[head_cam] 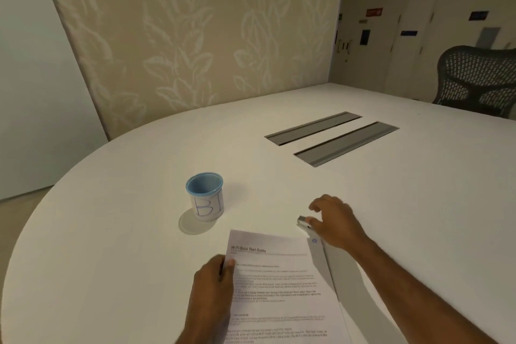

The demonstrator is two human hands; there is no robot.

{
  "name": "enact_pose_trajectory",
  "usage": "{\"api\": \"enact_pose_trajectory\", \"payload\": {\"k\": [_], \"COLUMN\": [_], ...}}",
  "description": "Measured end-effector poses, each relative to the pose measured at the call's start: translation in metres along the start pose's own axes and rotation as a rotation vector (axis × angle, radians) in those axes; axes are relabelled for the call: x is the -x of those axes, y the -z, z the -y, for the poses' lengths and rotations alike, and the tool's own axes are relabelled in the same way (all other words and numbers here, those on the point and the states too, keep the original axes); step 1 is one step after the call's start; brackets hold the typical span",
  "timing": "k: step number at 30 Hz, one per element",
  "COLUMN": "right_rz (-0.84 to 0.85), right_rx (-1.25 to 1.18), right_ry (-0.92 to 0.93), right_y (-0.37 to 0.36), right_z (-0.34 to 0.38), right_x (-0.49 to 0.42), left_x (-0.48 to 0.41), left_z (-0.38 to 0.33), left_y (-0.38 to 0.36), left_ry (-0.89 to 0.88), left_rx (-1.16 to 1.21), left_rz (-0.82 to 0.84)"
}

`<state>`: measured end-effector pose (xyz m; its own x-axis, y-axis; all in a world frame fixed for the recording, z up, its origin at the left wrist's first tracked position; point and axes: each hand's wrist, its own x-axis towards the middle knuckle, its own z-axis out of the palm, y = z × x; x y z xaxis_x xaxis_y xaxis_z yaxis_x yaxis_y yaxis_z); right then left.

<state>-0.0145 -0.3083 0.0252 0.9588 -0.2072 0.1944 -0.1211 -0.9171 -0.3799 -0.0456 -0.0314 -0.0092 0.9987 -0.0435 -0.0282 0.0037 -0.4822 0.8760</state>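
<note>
Wi-Fi Quick Start Guide sheets point(276, 282) lie low in the centre of the frame on the white table point(125, 246), just below a blue-rimmed cup point(205, 198). The left hand point(213, 285) pinches their left edge, thumb on top. The right hand point(336, 222) curls round what looks like a small metal stapler point(303, 221) at their upper right corner. Squaring the sheets seems done. No staple shows, so the press likely remains.
</note>
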Motion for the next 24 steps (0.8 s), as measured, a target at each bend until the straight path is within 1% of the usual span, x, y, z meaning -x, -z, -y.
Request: {"api": "enact_pose_trajectory", "payload": {"k": [2, 4, 7, 8, 9, 10, 12, 13, 14, 15, 17, 19, 22, 24], "right_rz": [0.139, 0.231, 0.244, 0.230, 0.217, 0.216, 0.283, 0.323, 0.359, 0.396, 0.484, 0.572, 0.642, 0.648], "right_rx": [0.101, 0.068, -0.043, -0.134, -0.298, -0.542, -1.090, -1.294, -1.442, -1.542, -1.646, -1.694, -1.694, -1.658], "right_ry": [-0.068, -0.130, -0.146, -0.154, -0.190, -0.254, -0.357, -0.372, -0.381, -0.386, -0.409, -0.423, -0.401, -0.360], "right_y": [-0.005, -0.008, -0.013, -0.011, -0.008, -0.004, 0.005, 0.010, 0.014, 0.015, 0.012, 0.006, -0.001, -0.006], "right_z": [0.000, -0.003, -0.007, -0.006, -0.002, 0.003, 0.017, 0.024, 0.032, 0.038, 0.048, 0.054, 0.058, 0.059], "right_x": [-0.013, -0.019, -0.023, -0.024, -0.025, -0.026, -0.024, -0.023, -0.021, -0.021, -0.020, -0.019, -0.014, -0.011], "left_x": [-0.002, -0.004, -0.007, -0.006, -0.006, -0.006, -0.006, -0.007, -0.007, -0.008, -0.010, -0.012, -0.013, -0.012], "left_z": [0.000, 0.000, 0.003, 0.003, 0.003, 0.003, 0.002, 0.002, 0.002, 0.002, 0.003, 0.003, 0.005, 0.004], "left_y": [0.000, 0.000, -0.001, -0.001, -0.002, -0.002, -0.002, -0.003, -0.003, -0.003, -0.004, -0.005, -0.004, -0.004], "left_ry": [-0.013, -0.011, -0.012, -0.010, -0.008, -0.007, -0.007, -0.002, 0.003, 0.004, -0.001, -0.005, -0.007, -0.014], "left_rx": [-0.034, -0.063, -0.095, -0.092, -0.094, -0.095, -0.091, -0.093, -0.100, -0.110, -0.149, -0.177, -0.172, -0.169], "left_rz": [-0.007, 0.000, 0.013, 0.012, 0.009, 0.002, -0.010, -0.011, -0.010, -0.009, -0.003, -0.003, 0.011, 0.018]}}
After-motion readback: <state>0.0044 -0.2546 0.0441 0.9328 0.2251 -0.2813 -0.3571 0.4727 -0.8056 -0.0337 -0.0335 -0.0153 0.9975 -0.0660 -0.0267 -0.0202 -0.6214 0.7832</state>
